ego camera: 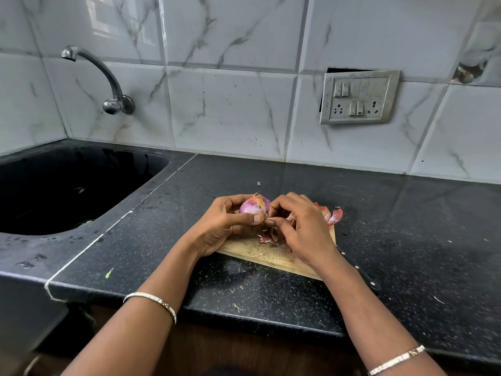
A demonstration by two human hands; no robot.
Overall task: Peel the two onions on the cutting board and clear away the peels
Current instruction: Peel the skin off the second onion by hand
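The red onion (254, 206) is held just above the wooden cutting board (271, 257), cradled in the left grip (225, 223), whose fingers and thumb are curled round it, while a flap of skin at its lower right side is pinched by the right grip (301, 226). Partly stripped, by the look of it: purple flesh is shown, and papery yellow skin is seen near the top. The second onion cannot be seen; it may be hidden behind the hands. A tear is the likely trouble: if the skin is pulled too fast, only a sliver would be taken. A slick bulb could also be squeezed out and sent rolling toward the sink (67, 185). Peels (332, 214) are heaped at the board's far corner, and fine scraps are scattered on the black bench (406, 240), so some could be missed in clearing. A dark riveted handle (357, 267), probably a knife's, is partly covered by the right forearm and could be knocked. The tap (100, 74) and switch plate (359, 97) are fixed on the tiled wall, well apart.
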